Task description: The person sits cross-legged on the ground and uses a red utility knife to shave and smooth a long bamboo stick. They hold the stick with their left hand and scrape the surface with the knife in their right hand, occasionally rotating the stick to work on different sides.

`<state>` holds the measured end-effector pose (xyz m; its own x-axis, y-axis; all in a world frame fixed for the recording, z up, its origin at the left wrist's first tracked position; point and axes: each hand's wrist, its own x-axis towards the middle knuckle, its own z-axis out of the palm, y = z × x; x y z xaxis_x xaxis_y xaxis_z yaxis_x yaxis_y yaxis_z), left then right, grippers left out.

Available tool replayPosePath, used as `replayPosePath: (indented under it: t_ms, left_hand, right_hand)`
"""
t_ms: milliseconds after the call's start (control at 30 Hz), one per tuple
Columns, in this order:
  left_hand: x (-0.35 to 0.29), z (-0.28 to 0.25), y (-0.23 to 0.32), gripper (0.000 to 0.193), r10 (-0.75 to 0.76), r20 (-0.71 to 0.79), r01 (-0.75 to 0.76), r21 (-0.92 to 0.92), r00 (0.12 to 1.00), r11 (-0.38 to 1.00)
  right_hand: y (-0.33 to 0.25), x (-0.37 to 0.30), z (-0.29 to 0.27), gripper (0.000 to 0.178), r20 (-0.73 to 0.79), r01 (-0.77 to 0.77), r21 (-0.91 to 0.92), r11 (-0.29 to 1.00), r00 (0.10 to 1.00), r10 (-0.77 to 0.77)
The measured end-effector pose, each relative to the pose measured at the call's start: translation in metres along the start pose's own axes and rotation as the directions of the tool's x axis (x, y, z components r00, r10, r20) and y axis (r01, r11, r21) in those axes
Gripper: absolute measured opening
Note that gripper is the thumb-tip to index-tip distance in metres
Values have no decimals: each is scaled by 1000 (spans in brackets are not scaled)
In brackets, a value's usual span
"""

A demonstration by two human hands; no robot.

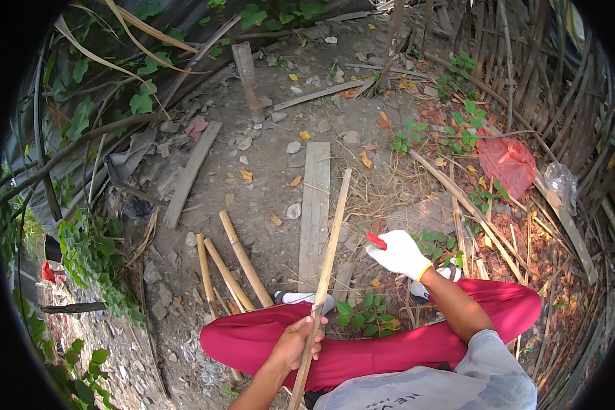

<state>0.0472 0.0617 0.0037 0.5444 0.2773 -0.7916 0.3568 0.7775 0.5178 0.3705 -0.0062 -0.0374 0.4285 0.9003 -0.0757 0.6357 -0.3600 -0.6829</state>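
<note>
My bare left hand (298, 344) is wrapped round a long split bamboo strip (334, 249) above my lap. The strip slants up and away from me, its far end over a flat grey board (315, 205) on the ground. To the right, my right hand (398, 255) wears a white glove with a yellow cuff and is closed. A short red piece (376, 240), like the end of a tool handle, sticks out of its fist; the rest is hidden. The right hand is apart from the strip.
Bamboo poles (244, 258) lie by my left knee. Another grey board (193, 175) is farther left. Split bamboo lengths (471, 205) and a red plastic bag (506, 164) lie on the right, before a stick fence (526, 68). A short post (248, 82) stands ahead.
</note>
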Motion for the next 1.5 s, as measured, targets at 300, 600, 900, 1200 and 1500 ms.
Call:
replayPosePath:
  t_ms: [300, 600, 900, 1200, 1500]
  left_hand:
    - [22, 13, 5, 45, 108, -30, -103, 139, 994, 985]
    - [56, 20, 3, 43, 237, 9, -211, 490, 971, 846]
    - [68, 24, -15, 25, 461, -95, -177, 840, 882, 513]
    - [69, -2, -20, 22, 451, -176, -135, 806, 875, 576]
    - [66, 11, -43, 22, 383, -78, -178, 790, 920, 587]
  right_hand:
    - [-30, -25, 48, 34, -14, 197, -172, 965, 979, -202]
    - [-56, -25, 42, 25, 175, 186, -254, 949, 974, -144]
    - [-35, 6, 62, 24, 235, 113, -410, 905, 972, -15]
    - [-46, 32, 94, 26, 253, 57, -368, 928, 967, 41]
    - [4, 76, 80, 26, 92, -134, -476, 869, 975, 200]
